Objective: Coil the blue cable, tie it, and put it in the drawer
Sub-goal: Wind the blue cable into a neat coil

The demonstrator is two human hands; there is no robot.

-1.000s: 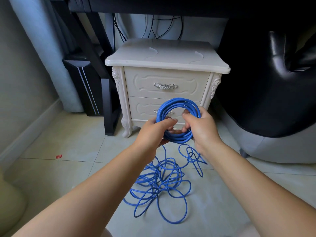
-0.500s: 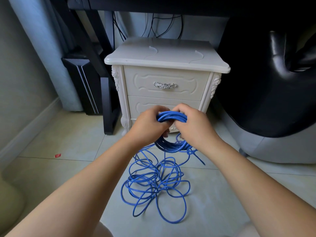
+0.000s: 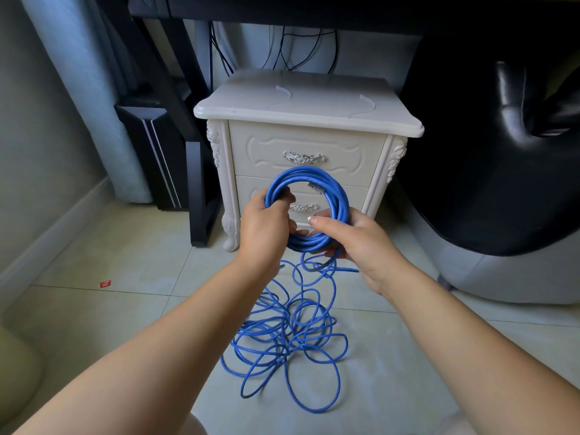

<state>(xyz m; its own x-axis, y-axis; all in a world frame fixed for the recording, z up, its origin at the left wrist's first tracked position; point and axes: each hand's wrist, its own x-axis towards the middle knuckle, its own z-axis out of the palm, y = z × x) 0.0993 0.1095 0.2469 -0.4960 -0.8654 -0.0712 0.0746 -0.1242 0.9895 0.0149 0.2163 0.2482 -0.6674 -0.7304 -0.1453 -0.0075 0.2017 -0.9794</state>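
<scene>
Head view. The cable [image 3: 306, 174] is part wound: a coil of several turns is held upright in front of the cabinet [image 3: 307, 102], its open ring facing the viewer. Half a second before, the same coil was tipped nearly edge-on and lower, with the two hands close together over its top. It has since been swung back up and the hands have parted.

The left hand [image 3: 263, 230] grips the ring at its 9 o'clock, fingers curled through the opening. The right hand [image 3: 354, 243] grips at 5 o'clock, thumb laid across the front of the turns and fingers clamped behind. A plug [image 3: 317, 187] lies against the inner edge at 1 o'clock.

From the ring's 6 o'clock, strands drop to the loose loops [image 3: 282, 337], still heaped on the floor [image 3: 125, 262] between the forearms, much as before.

Both drawers [image 3: 266, 152] are closed, and the coil covers part of the lower one.
</scene>
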